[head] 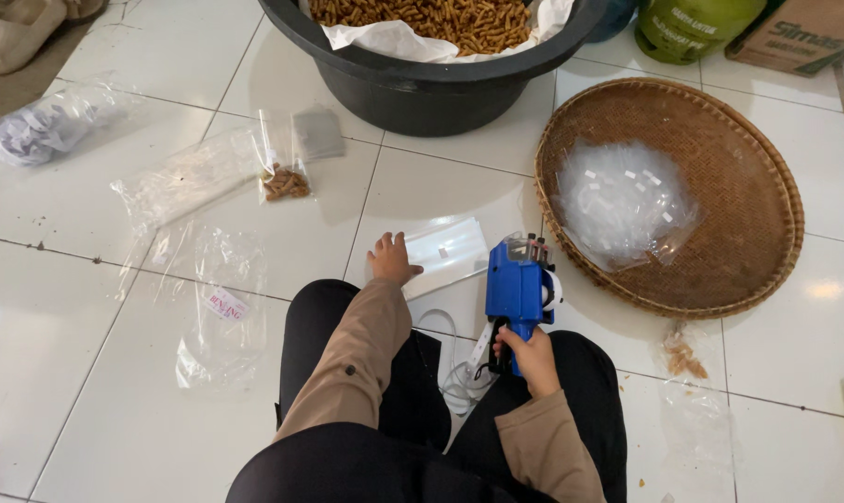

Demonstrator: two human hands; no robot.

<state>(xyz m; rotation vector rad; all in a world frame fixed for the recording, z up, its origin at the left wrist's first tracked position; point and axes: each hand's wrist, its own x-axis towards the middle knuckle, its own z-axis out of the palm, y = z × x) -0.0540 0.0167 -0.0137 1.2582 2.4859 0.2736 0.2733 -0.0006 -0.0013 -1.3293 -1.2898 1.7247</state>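
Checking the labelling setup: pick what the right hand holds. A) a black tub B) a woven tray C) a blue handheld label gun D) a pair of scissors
C: the right hand grips the handle of the blue label gun, while the left hand rests on a clear plastic bag on the tiled floor.

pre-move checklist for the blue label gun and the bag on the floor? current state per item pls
1. Right hand gripping blue label gun by its handle: ok.
2. Left hand resting on the clear plastic bag, pinning it flat to the tiled floor: ok.
3. Gun nose touching the bag: not ok, it sits beside the bag's edge.
4. Label roll loaded in gun: cannot tell.
5. More bags within reach in woven tray: ok.
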